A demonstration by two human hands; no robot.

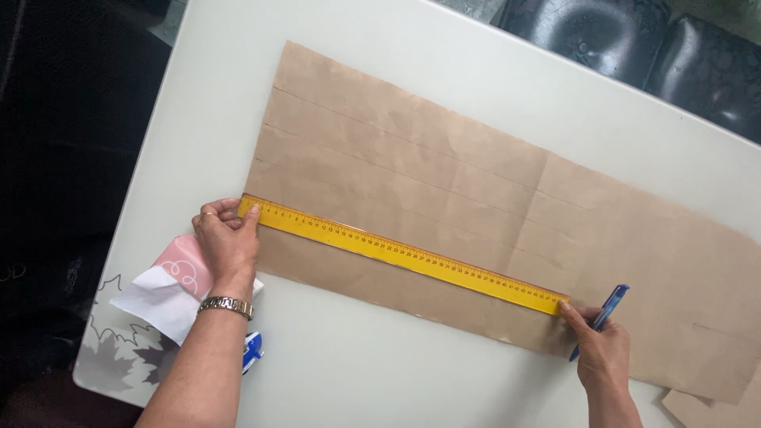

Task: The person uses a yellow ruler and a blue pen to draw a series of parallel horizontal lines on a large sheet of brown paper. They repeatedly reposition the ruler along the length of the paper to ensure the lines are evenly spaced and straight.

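Counter: a white counter (380, 372) fills the view; its bare edge runs from 12 o'clock down to 3 o'clock.
Ruler: a long yellow ruler (400, 254) lies flat on the paper at the centre of the view, slanting from 9 o'clock down toward 4 o'clock.
Brown paper: a wide sheet of brown paper (491, 214) lies under the ruler; faint straight lines cross it above, parallel to the ruler.
Left hand: the left hand (227, 242) is spread, fingertips pressing the ruler's 9 o'clock end flat; a metal watch (226, 306) sits on the wrist.
Right hand: the right hand (602, 349) pinches the ruler's 4 o'clock end with its fingertips and has a blue pen (604, 315) tucked in its curled fingers.
Doing it well: in my judgement, both ends need firm downward pressure, and the edge should sit parallel to the drawn lines before the pen moves.
Nearby: a pink and white paper (170, 289) lies at 8 o'clock by the left wrist; a small blue and white object (252, 351) shows beside the forearm, too hidden to identify.
Room: dark seats (634, 40) stand past the counter at 1 o'clock; dark floor lies at 9 o'clock.
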